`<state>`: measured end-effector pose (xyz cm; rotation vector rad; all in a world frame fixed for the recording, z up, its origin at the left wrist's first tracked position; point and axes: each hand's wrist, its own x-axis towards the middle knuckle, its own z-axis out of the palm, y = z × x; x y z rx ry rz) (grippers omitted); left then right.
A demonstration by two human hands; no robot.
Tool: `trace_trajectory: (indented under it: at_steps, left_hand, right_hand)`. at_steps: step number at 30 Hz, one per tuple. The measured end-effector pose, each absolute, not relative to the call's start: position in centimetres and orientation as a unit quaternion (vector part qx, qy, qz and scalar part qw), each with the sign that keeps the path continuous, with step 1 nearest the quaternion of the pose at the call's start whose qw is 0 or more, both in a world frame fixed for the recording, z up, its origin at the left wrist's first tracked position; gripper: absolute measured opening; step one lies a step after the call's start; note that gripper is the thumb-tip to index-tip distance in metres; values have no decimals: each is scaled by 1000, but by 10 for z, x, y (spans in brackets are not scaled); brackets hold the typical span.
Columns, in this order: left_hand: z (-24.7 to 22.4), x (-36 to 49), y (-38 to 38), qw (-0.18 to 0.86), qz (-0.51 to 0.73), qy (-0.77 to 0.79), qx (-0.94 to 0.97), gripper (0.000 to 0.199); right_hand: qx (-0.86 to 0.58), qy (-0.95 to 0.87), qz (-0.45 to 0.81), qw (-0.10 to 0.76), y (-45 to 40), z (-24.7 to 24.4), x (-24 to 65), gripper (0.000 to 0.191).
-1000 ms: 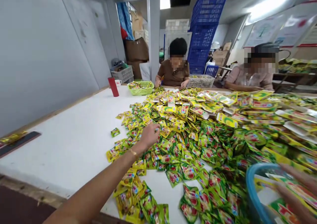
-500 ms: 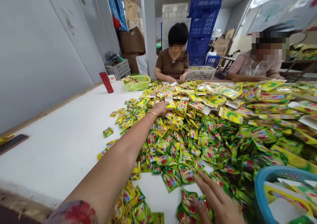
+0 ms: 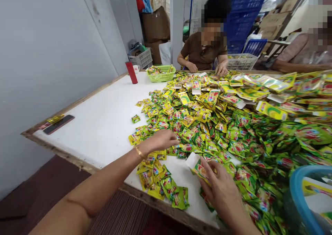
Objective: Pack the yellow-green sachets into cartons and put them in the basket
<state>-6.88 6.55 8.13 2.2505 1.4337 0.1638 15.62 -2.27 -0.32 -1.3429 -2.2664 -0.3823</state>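
Note:
My right hand [image 3: 220,190] is closed around a small printed carton [image 3: 201,169], whose white end flap stands open towards the left. My left hand [image 3: 163,139], with a gold bracelet at the wrist, hovers over the near edge of a big heap of green and yellow candy sachets [image 3: 186,134]. Its fingers are curled together, and I cannot make out whether anything is in them. A smaller group of yellow and green sachets [image 3: 158,179] lies at the table's front edge, between my two arms.
A blue basket [image 3: 298,200] with cartons stands at the near right. Flattened-looking yellow cartons [image 3: 272,110] cover the heap's far right side. On the white table [image 3: 103,124] are a phone [image 3: 59,124], a red upright object [image 3: 131,73] and a green basket [image 3: 160,76]. Two people sit opposite.
My left hand has drawn back from the far heap towards me. My right hand, spread over sachets before, now grips a carton. The view has turned left and down.

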Motion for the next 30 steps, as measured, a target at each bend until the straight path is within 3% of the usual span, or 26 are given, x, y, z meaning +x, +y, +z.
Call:
trace_trajectory:
  at_steps: [4, 10, 13, 15, 17, 24, 27, 30]
  left_hand:
    - [55, -101, 49, 73, 4, 598, 798, 3]
    - [59, -107, 43, 96, 52, 620, 777, 5]
    - [73, -103, 32, 272, 145, 584, 751, 7]
    - [72, -92, 15, 431, 132, 513, 731, 8]
    - [59, -75, -4, 500, 81, 484, 713, 6]
    - [26, -42, -30, 228, -21, 459, 858, 10]
    - [35, -39, -20, 244, -68, 429, 867, 7]
    - [38, -33, -3, 309, -26, 405, 860, 4]
  right_hand:
    - [-514, -822, -109, 219, -32, -12, 145, 48]
    - [-546, -811, -102, 183, -38, -14, 134, 46]
    - [-568, -780, -86, 248, -42, -12, 141, 54]
    - [-586, -750, -86, 293, -45, -11, 146, 58]
    - [-594, -735, -93, 314, -47, -10, 149, 59]
    - [-570, -757, -88, 308, -52, -12, 149, 61]
    - [-565, -767, -96, 290, -53, -10, 148, 56]
    - [-581, -752, -113, 291, -52, -8, 148, 56]
